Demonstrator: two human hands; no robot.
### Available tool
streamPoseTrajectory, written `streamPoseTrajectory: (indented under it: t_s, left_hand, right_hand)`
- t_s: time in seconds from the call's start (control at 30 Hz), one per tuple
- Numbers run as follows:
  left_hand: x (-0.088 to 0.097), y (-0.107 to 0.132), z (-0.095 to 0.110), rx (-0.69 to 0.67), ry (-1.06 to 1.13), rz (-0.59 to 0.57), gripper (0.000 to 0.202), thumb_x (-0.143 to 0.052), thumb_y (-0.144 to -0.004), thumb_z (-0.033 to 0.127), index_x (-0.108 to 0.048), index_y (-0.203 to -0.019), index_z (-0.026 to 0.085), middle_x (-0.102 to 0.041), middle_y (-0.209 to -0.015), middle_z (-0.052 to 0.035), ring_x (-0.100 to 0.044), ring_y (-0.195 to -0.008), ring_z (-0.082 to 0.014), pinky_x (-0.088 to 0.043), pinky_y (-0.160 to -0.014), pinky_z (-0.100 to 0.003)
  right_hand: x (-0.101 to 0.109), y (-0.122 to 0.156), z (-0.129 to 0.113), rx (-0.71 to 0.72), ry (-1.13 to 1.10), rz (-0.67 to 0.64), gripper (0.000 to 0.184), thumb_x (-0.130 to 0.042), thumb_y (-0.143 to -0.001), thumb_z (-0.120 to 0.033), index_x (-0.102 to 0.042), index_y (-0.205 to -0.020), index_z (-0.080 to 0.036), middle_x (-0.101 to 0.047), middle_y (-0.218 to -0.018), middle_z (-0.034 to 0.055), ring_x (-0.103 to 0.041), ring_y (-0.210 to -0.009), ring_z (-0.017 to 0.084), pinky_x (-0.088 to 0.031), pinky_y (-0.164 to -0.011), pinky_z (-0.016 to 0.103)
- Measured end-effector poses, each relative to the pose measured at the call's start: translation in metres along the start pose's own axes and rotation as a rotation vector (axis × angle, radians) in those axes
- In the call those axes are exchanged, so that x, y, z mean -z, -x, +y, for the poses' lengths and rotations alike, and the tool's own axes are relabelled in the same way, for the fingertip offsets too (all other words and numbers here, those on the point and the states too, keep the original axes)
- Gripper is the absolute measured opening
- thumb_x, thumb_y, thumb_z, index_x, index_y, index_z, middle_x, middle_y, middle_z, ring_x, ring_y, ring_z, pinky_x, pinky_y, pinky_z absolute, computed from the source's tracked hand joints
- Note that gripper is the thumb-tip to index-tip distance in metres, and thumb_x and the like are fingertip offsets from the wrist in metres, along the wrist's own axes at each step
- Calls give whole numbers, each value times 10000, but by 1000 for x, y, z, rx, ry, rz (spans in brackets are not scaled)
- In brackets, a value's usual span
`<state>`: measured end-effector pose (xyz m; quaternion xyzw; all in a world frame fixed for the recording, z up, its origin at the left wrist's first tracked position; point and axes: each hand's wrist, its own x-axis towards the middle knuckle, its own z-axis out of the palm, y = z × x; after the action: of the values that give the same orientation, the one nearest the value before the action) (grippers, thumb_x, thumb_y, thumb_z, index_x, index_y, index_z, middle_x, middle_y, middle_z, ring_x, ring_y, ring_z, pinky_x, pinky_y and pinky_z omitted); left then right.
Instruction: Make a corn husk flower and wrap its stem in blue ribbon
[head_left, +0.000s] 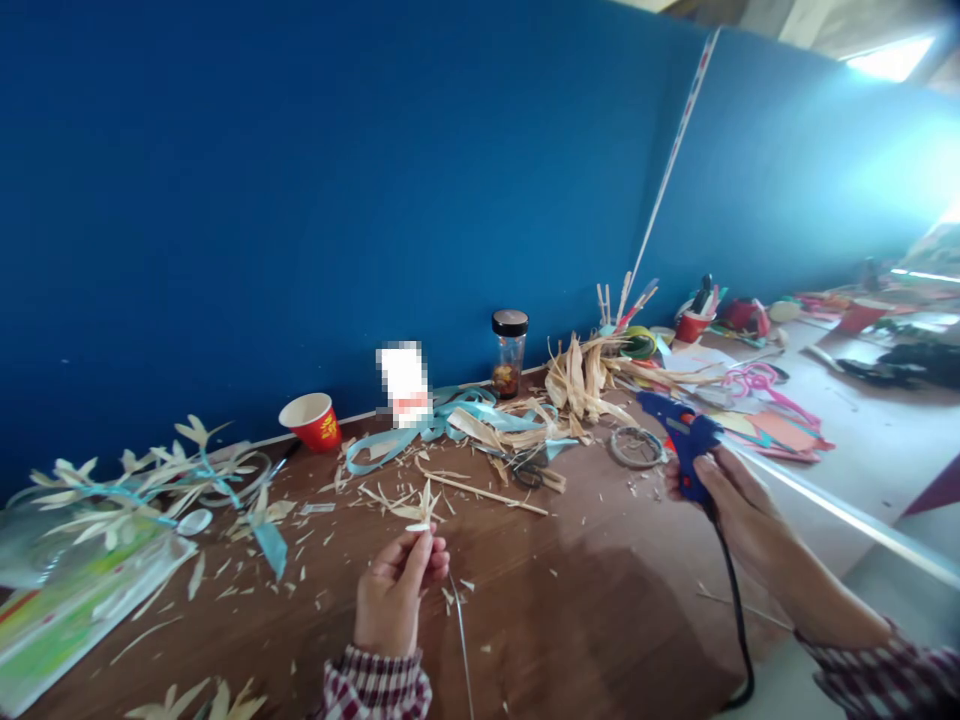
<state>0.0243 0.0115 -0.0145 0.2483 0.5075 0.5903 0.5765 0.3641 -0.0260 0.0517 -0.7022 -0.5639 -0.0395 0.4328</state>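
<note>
My left hand (396, 592) is closed in a pinch on a small pale straw flower (424, 507), holding it upright above the brown table (600, 610); a thin wire stem hangs down from it. My right hand (731, 495) grips a blue glue gun (684, 438) with its nozzle pointing up and left, away from the flower. The gun's black cord (735, 610) drops past my wrist to the table edge. The two hands are well apart.
Dried husk strips (581, 385), blue ribbon (420, 430), scissors (525, 468) and a wire ring (636, 447) lie behind my hands. A red paper cup (312, 421) and a jar (509, 353) stand by the blue wall. Finished straw flowers (142, 480) lie left.
</note>
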Motion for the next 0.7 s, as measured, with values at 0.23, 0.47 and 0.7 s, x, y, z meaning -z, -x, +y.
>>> streamPoseTrajectory:
  t_s: [0.23,0.47,0.7]
  left_hand:
    - [-1,1,4,32,4,20,345,-804,-518,346,-694,-742,108,-688,-598,-35,-610,-481,-90,-516,-459,-165]
    - [0,1,5,9,-9,-38,380,-758,-583,431,-667,-749,101,-654,-563,-25,-563,-419,-77,-465,-397,-163]
    - [3,-1,2,-23,-18,-92,358,-723,-635,437,-662,-745,102,-604,-540,3,-514,-406,-59,-431,-386,-160]
  right_hand:
    - [-25,44,-54,-316,-768,-523,325,-535,-810,-521,-519,-754,-201,-484,-580,2,-445,-478,127,-395,-439,249]
    - [-65,70,-94,-212,-767,-851,390,-483,-840,-524,-501,-673,-172,-503,-610,13,-464,-546,126,-398,-518,253]
    - [-88,78,-99,-83,-706,-903,344,-404,-910,-449,-518,-751,-166,-504,-661,8,-443,-616,124,-370,-589,243]
